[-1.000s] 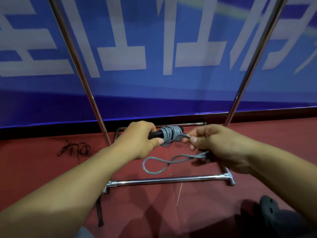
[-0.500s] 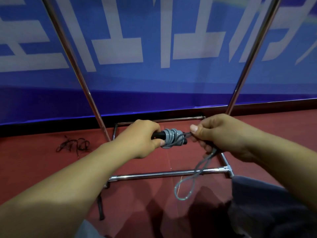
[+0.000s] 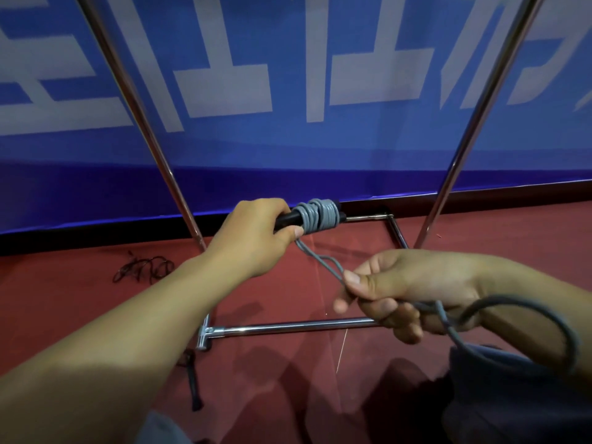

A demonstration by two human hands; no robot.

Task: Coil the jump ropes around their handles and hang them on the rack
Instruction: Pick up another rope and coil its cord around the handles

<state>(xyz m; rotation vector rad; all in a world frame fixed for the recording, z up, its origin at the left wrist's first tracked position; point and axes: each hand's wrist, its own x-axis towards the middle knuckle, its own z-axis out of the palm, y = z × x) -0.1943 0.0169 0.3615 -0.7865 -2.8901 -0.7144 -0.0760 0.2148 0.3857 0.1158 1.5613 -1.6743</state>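
A: Jump rope point(image 3: 320, 216), grey, wound in several turns round the black handles point(image 3: 288, 219), held up over the red floor point(image 3: 96, 315) in front of the far blue banner point(image 3: 288, 139). Who holds what?

B: The left hand point(image 3: 256, 238) grips the handles, fingers curled round them, thumb pressed at the near edge of the coil. The right hand point(image 3: 400, 290), nearer and to the right, pinches the doubled loose end between thumb and forefinger; the other fingers curl under it.

A: And the slack?

B: Two strands run taut from the coil down to the pinch. Behind the right hand the rest bends into a loop point(image 3: 544, 315) over the wrist.

A: Step in hand?

B: Coiling, by my judgement near its close; only a short tail seems left. Hanging is not yet done.

A: The rack?

B: Two slanted metal poles point(image 3: 144, 123) rise left and right; its base bar point(image 3: 288, 326) lies on the floor below the hands. The top is out of sight.

A: Next move?

B: Likely the tail must be carried round the handles with tension kept, then tucked so the turns do not spring loose.

A: Anything else?

B: A tangle of dark cord point(image 3: 144, 269) lies on the floor at far left.
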